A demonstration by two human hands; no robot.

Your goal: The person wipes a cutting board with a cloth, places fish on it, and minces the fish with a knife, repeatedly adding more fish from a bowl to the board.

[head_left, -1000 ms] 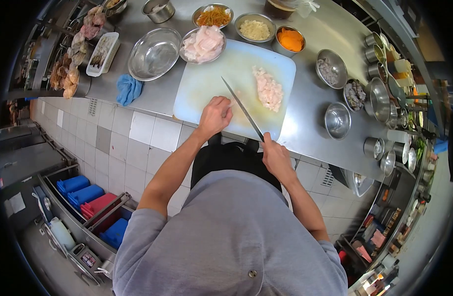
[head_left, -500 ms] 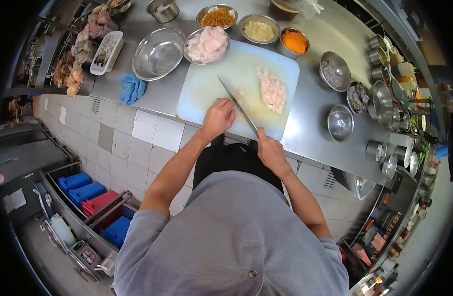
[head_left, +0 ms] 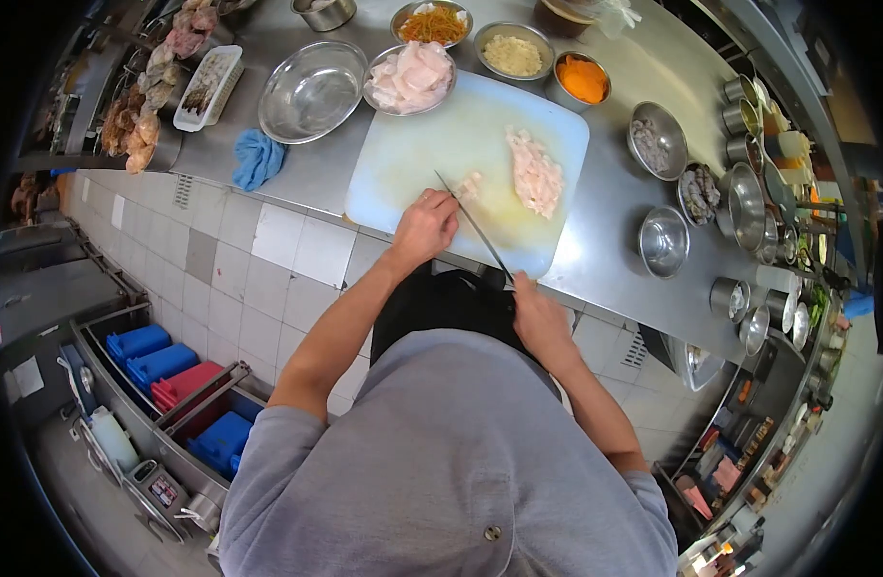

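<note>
My right hand is wrapped round the handle of a long knife, whose blade slants up and left over the near part of the cutting board. Beside the blade, my left hand has its fingers curled at the board's front edge; anything under the fingertips is hidden. A few small pieces of pale meat lie just right of the blade. Farther right on the board is a larger pile of cut pale meat. A bowl of pale meat slices stands at the board's back left corner.
An empty steel bowl and a blue cloth are at the left. Behind the board stand bowls of shredded orange food, chopped pale food and something orange. Several steel bowls are at the right.
My right hand has moved slightly right and nearer to my body, drawing the knife back with it. My left hand is almost where it was. The view has shifted a little.
</note>
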